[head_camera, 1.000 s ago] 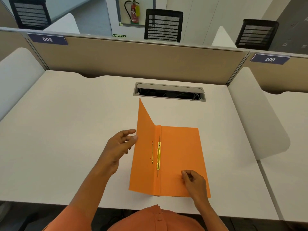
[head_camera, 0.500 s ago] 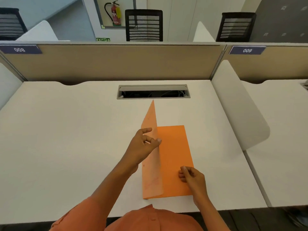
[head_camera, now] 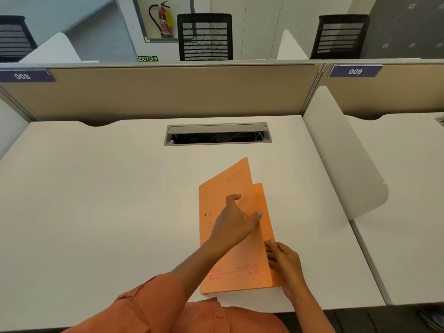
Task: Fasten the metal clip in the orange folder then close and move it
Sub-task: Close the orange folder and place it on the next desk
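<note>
The orange folder [head_camera: 230,258] lies on the white desk [head_camera: 96,212] near its front edge, spine to the left. Its printed front cover is almost down over the back cover, with its far right corner still raised. My left hand [head_camera: 236,219] rests flat on that cover, fingers spread, thumb at the cover's right edge. My right hand [head_camera: 282,260] touches the folder's right edge near the front, fingers curled against the back cover. The metal clip is hidden inside.
A grey cable slot [head_camera: 217,134] is sunk into the desk behind the folder. A tan partition [head_camera: 168,92] closes the back, and a white rounded divider [head_camera: 346,152] stands on the right beside the neighbouring desk [head_camera: 396,188].
The front cover has swung from upright over to the right, nearly shut, with my left hand following on top. The clip is now covered. My right hand stayed at the right edge.
</note>
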The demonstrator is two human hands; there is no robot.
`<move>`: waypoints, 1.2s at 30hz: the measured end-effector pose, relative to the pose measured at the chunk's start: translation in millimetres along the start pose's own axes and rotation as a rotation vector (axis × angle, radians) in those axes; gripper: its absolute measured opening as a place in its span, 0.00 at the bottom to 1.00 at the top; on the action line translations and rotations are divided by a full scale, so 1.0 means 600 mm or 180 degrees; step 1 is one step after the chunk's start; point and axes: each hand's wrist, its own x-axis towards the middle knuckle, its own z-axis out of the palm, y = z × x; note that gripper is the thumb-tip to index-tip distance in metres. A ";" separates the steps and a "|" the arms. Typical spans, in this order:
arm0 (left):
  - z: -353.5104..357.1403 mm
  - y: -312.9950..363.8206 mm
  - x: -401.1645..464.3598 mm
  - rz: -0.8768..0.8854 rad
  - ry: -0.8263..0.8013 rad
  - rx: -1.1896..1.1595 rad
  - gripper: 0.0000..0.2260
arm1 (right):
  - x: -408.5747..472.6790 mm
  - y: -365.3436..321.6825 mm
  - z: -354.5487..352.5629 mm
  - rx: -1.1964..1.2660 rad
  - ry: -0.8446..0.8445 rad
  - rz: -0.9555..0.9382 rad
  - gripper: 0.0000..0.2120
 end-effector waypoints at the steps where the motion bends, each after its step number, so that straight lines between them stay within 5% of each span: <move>1: 0.006 -0.001 0.003 0.0020 -0.0026 0.0060 0.31 | 0.001 -0.003 -0.004 0.0008 -0.0056 0.0062 0.16; 9: -0.014 -0.076 0.007 -0.0176 -0.0082 0.0223 0.25 | 0.030 -0.009 -0.039 0.0461 -0.0247 0.0677 0.26; 18: -0.076 -0.242 -0.023 -0.1292 0.0382 0.0363 0.22 | 0.038 0.003 -0.045 -0.1101 0.0554 -0.0411 0.01; 23: -0.078 -0.267 -0.034 -0.1378 0.0487 0.0190 0.18 | 0.032 0.015 -0.034 -0.1887 0.0590 -0.0782 0.15; 36: -0.055 -0.252 -0.041 -0.1397 0.0312 -0.0137 0.18 | 0.031 0.021 -0.023 -0.2278 0.0721 -0.1052 0.16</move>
